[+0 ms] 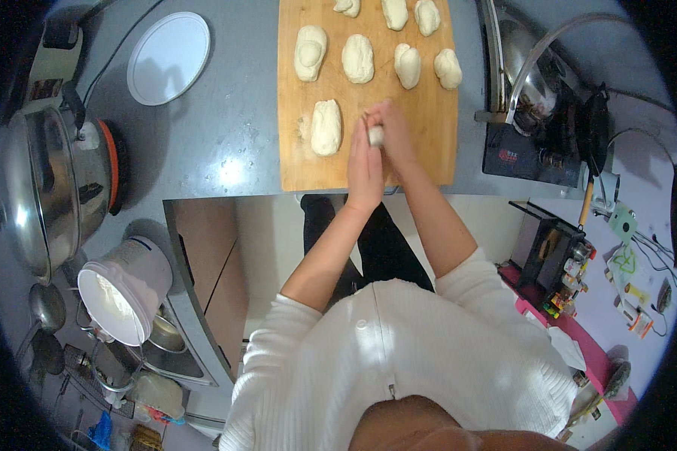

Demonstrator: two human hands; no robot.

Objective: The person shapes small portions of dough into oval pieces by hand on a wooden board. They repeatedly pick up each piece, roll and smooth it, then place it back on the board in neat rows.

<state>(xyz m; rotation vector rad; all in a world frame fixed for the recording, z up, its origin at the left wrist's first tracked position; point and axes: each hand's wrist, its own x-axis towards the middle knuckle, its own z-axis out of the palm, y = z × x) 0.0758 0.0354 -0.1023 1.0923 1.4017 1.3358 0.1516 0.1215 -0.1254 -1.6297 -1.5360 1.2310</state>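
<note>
Between my two palms, over the front part of a wooden board (429, 158), is a small piece of pale dough (376, 136). My left hand (365, 166) presses on its left side with the fingers straight and together. On the other side my right hand (394, 132) curves around it, fingertips near those of the left. Much of the dough is hidden by the hands. An oblong dough piece (326, 128) lies just left of my left hand. Farther back, several more dough pieces (357, 59) sit in loose rows, one with a rounded lump (310, 54) on top.
A white round lid (169, 59) lies on the grey counter (237, 101). To the left stand a large steel pot (62, 180) and a white bucket (141, 265) holding white powder. A sink (493, 62) with a curved faucet (541, 51) is at right.
</note>
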